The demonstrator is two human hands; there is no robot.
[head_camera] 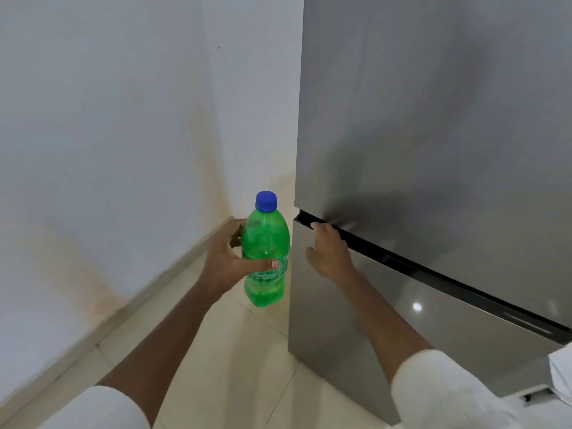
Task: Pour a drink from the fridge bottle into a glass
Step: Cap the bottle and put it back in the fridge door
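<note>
Head camera shows our left hand (227,261) wrapped around the green plastic bottle with a blue cap (265,249), holding it upright in the air, just beside the grey steel fridge (433,119). Our right hand (329,250) rests with curled fingers at the dark handle groove (402,258) between both closed doors, gripping nothing we can see.

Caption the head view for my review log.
Left hand holds capped green bottle; right hand at the closed fridge door seam.
</note>
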